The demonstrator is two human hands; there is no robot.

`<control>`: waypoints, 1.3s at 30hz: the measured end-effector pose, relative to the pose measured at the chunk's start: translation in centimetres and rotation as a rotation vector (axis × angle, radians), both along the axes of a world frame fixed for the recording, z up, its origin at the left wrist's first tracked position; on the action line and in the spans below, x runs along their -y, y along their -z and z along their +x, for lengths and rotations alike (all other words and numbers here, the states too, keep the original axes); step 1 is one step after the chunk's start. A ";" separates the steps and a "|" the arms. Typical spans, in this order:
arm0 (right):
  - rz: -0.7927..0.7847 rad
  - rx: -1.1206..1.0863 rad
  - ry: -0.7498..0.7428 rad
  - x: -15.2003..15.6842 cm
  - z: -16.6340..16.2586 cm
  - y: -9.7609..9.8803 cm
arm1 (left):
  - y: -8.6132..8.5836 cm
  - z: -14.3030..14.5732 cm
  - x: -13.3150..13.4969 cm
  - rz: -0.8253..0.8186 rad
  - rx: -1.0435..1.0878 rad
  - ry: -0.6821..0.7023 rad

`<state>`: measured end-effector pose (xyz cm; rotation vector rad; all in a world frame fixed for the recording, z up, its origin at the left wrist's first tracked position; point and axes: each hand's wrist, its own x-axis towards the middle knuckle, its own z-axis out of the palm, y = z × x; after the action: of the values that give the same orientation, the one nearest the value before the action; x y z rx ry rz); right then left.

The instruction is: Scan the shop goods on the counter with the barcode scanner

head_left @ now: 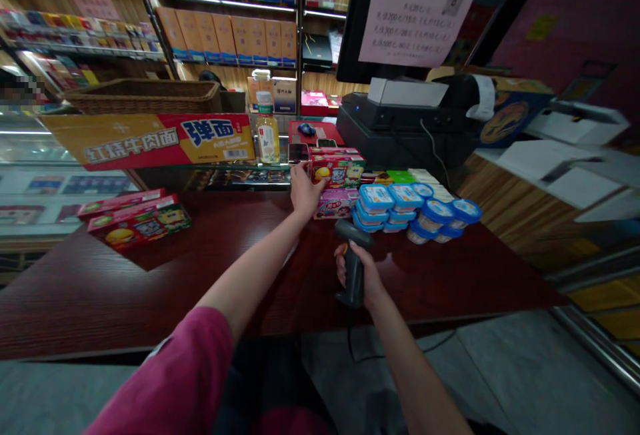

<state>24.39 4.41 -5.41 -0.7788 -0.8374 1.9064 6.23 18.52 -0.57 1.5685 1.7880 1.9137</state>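
My right hand is wrapped round the handle of a dark grey barcode scanner, its head tilted toward the boxes. My left hand grips the left end of a red snack box, with the thumb on its front and the other fingers partly hidden behind. That box rests on a pink box, and another red box shows behind it. Just right stand stacked rectangular tubs with blue lids and round blue-lidded tubs. Two more red boxes lie apart on the left of the dark wooden counter.
A noodle carton with a wicker basket stands at the counter's back, beside a bottle of yellow drink. A monitor with a pink notice and a black printer stand back right. The scanner's cable hangs over the front edge.
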 end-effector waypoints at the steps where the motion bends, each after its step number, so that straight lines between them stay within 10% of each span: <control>1: 0.009 0.001 -0.005 0.0 0.0 -0.1 | 0.1 -0.3 0.4 -0.003 -0.013 0.002; 6: 0.045 0.020 -0.031 0.1 0.1 -0.4 | 0.9 -4.9 5.2 0.026 -0.196 0.034; 13: -0.004 0.078 -0.047 0.9 0.2 -1.1 | 4.5 -20.3 19.2 0.000 -0.641 -0.179; 22: -0.033 0.181 -0.117 2.6 -5.0 -2.2 | 5.4 -34.8 27.6 -0.028 -0.102 -0.600; 31: 0.028 0.187 -0.200 2.6 -7.3 -1.8 | 6.5 -35.4 27.0 -0.191 0.085 -0.255; 39: 0.087 0.123 -0.228 2.6 -7.2 -1.6 | 4.4 -23.6 25.4 -0.100 -0.309 -0.007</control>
<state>17.22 1.78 -3.77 -0.7808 -1.1190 2.0199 -17.36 -6.92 -5.02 1.9090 1.9673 1.6260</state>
